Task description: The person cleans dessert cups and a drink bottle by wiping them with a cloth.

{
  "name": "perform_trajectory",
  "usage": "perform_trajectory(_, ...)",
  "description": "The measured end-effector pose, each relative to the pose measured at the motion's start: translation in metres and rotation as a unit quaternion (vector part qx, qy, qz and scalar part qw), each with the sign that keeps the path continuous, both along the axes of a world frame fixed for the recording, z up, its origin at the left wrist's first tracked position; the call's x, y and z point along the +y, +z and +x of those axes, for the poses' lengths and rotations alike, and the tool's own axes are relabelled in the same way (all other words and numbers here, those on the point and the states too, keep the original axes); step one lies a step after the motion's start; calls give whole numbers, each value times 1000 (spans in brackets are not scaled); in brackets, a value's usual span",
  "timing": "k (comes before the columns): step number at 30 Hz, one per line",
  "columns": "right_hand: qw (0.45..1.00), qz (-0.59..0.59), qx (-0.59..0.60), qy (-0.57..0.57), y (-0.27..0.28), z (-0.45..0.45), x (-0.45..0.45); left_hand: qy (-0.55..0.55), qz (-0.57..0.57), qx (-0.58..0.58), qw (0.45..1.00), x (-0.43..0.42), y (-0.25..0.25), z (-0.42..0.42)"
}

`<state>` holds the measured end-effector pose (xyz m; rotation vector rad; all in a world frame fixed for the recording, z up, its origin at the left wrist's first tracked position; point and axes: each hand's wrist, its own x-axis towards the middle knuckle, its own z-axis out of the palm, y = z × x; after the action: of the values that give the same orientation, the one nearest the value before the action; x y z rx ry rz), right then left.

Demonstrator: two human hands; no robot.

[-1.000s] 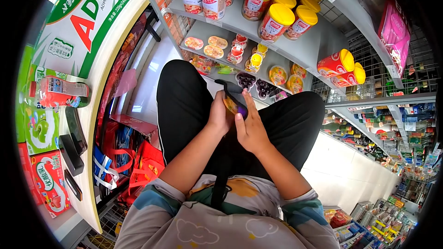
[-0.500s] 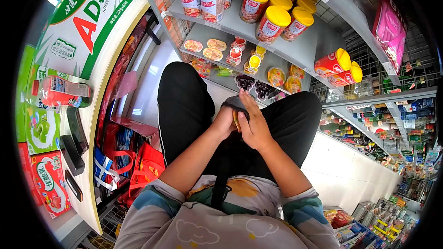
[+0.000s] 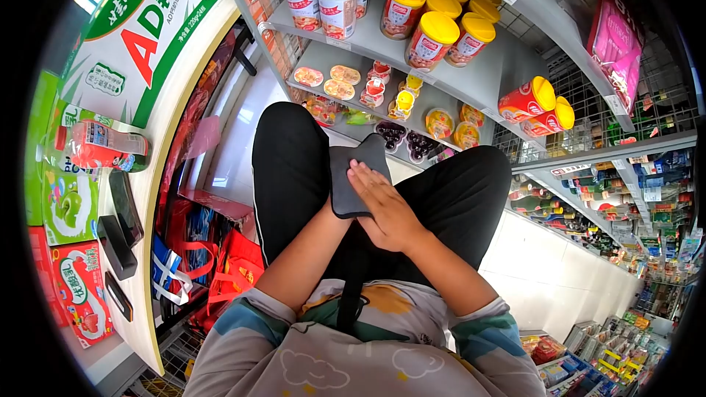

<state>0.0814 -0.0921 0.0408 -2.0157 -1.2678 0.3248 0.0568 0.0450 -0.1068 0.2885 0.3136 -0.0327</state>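
A thin, dark grey, flexible mouse pad (image 3: 351,197) with rounded edges and a pointed far corner lies over my left hand (image 3: 336,215), between my knees. The pad hides my left fingers; only the heel of that hand and the wrist show, supporting it from below. My right hand (image 3: 387,213) rests on top, its fingers stretched out flat across the pad's right side. The plain dark face is up, and its other face cannot be seen.
Ahead stands a shelf (image 3: 507,77) with yellow-lidded cans (image 3: 430,40), white-lidded cans (image 3: 338,7) and jelly cups (image 3: 403,103). On my left, a counter (image 3: 158,169) carries a drink bottle (image 3: 110,145), a black box (image 3: 116,246) and a phone (image 3: 118,296). Red bags (image 3: 235,268) hang below.
The pad was folded between my pressed palms, with a coloured edge showing. Now it is opened out flat over my left hand, and my right hand lies on it.
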Motion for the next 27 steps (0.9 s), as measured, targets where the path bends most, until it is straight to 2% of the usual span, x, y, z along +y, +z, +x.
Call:
perform_trajectory(5, 997, 46, 53, -40, -13, 8, -5, 22, 152, 114, 982, 5, 42, 7)
perform_trajectory(8, 989, 68, 103, -87, -14, 13, -6, -26, 266, 85, 960, -2, 80, 9)
perform_trajectory(10, 986, 69, 110, -101, -18, 15, -7, -26, 273, 99, 956, -5, 81, 10)
perform_trajectory(16, 993, 38, 82, -74, -11, 8, -8, 19, 255, 109, 960, -7, 59, 4)
perform_trajectory(18, 996, 29, 57, -66, -8, 8, -9, 20, 204, 94, 974, -5, 58, 1)
perform_trajectory(20, 998, 19, 34, -57, -5, 7, -9, -16, 167, 95, 981, -1, 35, 3)
perform_trajectory(25, 993, 31, -69, -93, 3, 8, -6, 5, 11, 0, 1000, -7, 26, 17)
perform_trajectory(27, 992, 36, -83, -93, 3, 9, -6, -2, -9, -28, 1000, -6, 19, 16)
